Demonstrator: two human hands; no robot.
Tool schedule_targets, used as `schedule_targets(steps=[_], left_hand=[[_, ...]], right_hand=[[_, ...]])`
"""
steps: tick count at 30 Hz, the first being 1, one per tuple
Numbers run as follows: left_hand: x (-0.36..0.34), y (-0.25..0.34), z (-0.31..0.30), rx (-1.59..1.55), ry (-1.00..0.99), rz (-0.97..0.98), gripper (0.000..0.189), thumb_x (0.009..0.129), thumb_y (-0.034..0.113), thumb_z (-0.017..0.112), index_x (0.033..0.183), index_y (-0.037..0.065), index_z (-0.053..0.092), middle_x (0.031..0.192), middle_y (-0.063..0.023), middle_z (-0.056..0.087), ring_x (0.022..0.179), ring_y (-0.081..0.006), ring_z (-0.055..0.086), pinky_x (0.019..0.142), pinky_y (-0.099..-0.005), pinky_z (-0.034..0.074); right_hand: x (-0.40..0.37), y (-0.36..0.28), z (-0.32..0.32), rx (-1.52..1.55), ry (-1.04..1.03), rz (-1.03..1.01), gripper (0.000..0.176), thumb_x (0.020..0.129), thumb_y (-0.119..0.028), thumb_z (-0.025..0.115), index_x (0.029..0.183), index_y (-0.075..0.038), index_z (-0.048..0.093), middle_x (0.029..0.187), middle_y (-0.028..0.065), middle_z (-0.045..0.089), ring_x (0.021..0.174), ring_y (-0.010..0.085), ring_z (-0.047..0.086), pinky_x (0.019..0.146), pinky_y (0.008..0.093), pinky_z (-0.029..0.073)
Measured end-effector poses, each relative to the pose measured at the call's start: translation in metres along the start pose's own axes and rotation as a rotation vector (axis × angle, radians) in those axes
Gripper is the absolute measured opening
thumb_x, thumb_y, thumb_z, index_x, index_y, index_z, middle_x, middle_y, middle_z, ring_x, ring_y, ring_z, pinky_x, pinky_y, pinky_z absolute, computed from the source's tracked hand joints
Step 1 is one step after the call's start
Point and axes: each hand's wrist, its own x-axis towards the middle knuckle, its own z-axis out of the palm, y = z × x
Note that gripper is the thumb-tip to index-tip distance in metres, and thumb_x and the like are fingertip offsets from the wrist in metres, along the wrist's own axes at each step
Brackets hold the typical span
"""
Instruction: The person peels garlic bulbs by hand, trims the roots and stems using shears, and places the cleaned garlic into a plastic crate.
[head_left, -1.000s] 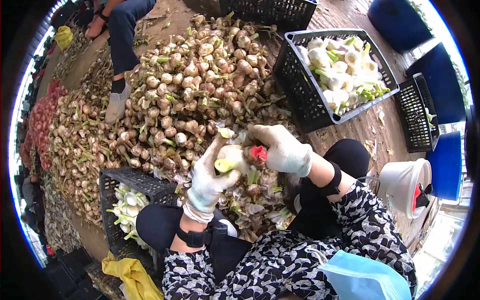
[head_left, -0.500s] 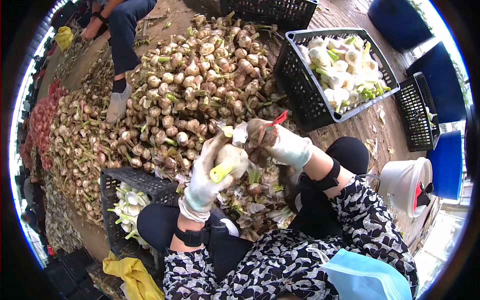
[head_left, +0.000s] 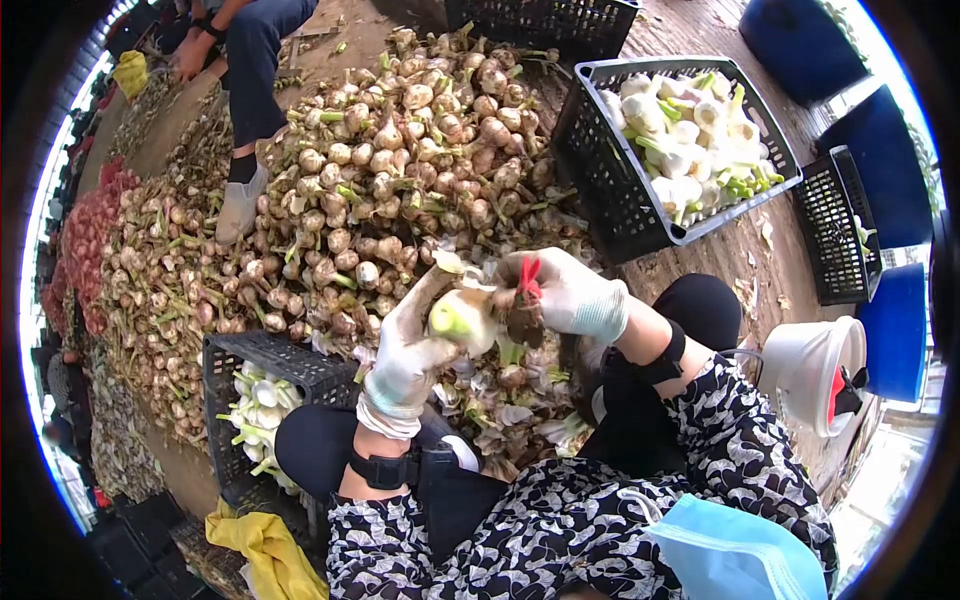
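Observation:
Gloved in white, my left hand (head_left: 405, 350) is wrapped round a garlic bulb (head_left: 470, 320) whose cut green stem points toward me. My right hand (head_left: 560, 290), also gloved, is closed at the bulb's right side. A strip of red material (head_left: 528, 278) and something dark brown show at its fingers; what the fingers grip is too hidden to tell. Below both hands lie loose skins and peelings (head_left: 500, 410). Beyond them spreads a large heap of unpeeled garlic bulbs (head_left: 390, 150).
A black crate (head_left: 610, 190) of cleaned garlic stands at upper right, another crate (head_left: 300, 362) at lower left. A white bucket (head_left: 805, 375) and blue tubs (head_left: 895, 330) are at right. A co-worker's leg (head_left: 255, 80) and hands show at upper left.
The bulb has turned in my left hand, its stem end now higher. My right hand has rotated, moving the red strip down and left and bringing the dark brown thing into view.

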Motion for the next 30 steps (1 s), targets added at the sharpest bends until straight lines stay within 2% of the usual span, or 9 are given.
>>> schedule_targets(steps=[4,7,14,16,18,20,24,26,30], left_hand=[[-0.001,0.006,0.008,-0.009,0.074,-0.004,0.077,0.061,0.005,0.063,0.131,-0.010,0.035,0.119,-0.0174,0.054,0.107,-0.0243,0.056,0.093,-0.0339,0.045],[0.000,0.002,0.009,0.044,0.083,0.032,0.078,0.061,0.006,0.065,0.131,-0.010,0.035,0.119,-0.0168,0.054,0.107,-0.0239,0.056,0.093,-0.0332,0.045],[0.007,-0.011,0.002,0.678,-0.017,0.362,0.073,0.067,0.011,0.066,0.134,0.001,0.038,0.123,-0.0138,0.050,0.098,-0.0199,0.057,0.088,-0.0287,0.045],[-0.001,-0.008,0.017,0.307,0.219,0.123,0.064,0.072,0.014,0.066,0.130,0.001,0.042,0.122,-0.0139,0.050,0.095,-0.0180,0.057,0.083,-0.0283,0.047],[0.002,-0.015,0.007,0.443,0.206,0.246,0.057,0.077,0.017,0.062,0.127,-0.001,0.043,0.116,-0.0159,0.055,0.095,-0.0164,0.057,0.078,-0.0265,0.048],[0.001,-0.012,0.012,-0.100,0.129,0.148,0.055,0.078,0.018,0.058,0.127,-0.004,0.042,0.114,-0.0166,0.057,0.095,-0.0171,0.057,0.078,-0.0262,0.049],[0.001,-0.005,0.020,-0.199,0.131,0.140,0.055,0.081,0.019,0.053,0.129,-0.003,0.041,0.121,-0.0156,0.052,0.104,-0.0211,0.055,0.091,-0.0319,0.043],[0.004,-0.013,0.020,0.111,0.183,0.215,0.058,0.086,0.030,0.050,0.132,-0.003,0.039,0.122,-0.0127,0.051,0.109,-0.0216,0.050,0.099,-0.0348,0.034],[0.006,-0.020,0.006,0.823,0.276,0.321,0.048,0.089,0.019,0.058,0.130,-0.003,0.044,0.102,-0.0070,0.056,0.089,-0.0118,0.053,0.079,-0.0235,0.043]], right_hand=[[0.007,0.030,0.002,0.464,0.103,0.130,0.024,0.082,-0.021,0.063,0.076,-0.002,0.049,0.067,0.0082,0.054,0.066,0.0051,0.049,0.056,0.0248,0.041],[-0.005,-0.018,0.001,-0.130,0.115,0.044,0.025,0.080,-0.022,0.064,0.083,0.001,0.056,0.066,0.0159,0.057,0.064,0.0199,0.058,0.059,0.0328,0.045],[-0.001,-0.009,0.011,-0.017,0.190,0.119,0.036,0.080,-0.019,0.067,0.104,0.005,0.053,0.070,0.0090,0.057,0.065,0.0125,0.053,0.063,0.0270,0.045],[0.000,-0.007,0.018,-0.052,0.197,-0.096,0.032,0.080,-0.014,0.065,0.103,0.005,0.053,0.074,0.0099,0.061,0.069,0.0136,0.057,0.064,0.0271,0.046],[-0.001,-0.005,0.021,-0.035,0.233,-0.192,0.027,0.083,-0.014,0.062,0.101,0.003,0.054,0.078,0.0114,0.063,0.072,0.0162,0.060,0.066,0.0278,0.048],[0.013,0.017,0.014,0.444,0.258,0.170,0.030,0.084,-0.021,0.064,0.102,0.001,0.056,0.078,0.0117,0.063,0.071,0.0188,0.061,0.067,0.0313,0.050],[-0.007,-0.005,-0.002,0.914,-0.109,0.233,0.057,0.086,-0.027,0.062,0.130,-0.002,0.037,0.079,0.0072,0.061,0.072,0.0148,0.061,0.066,0.0305,0.051],[-0.002,-0.013,0.010,0.987,-0.021,0.211,0.066,0.087,-0.027,0.060,0.137,-0.003,0.025,0.084,0.0041,0.059,0.073,0.0108,0.057,0.067,0.0280,0.050],[0.010,0.006,0.014,0.395,0.089,0.214,0.037,0.084,-0.013,0.059,0.118,-0.003,0.049,0.084,-0.0003,0.055,0.076,0.0079,0.052,0.066,0.0242,0.045]])
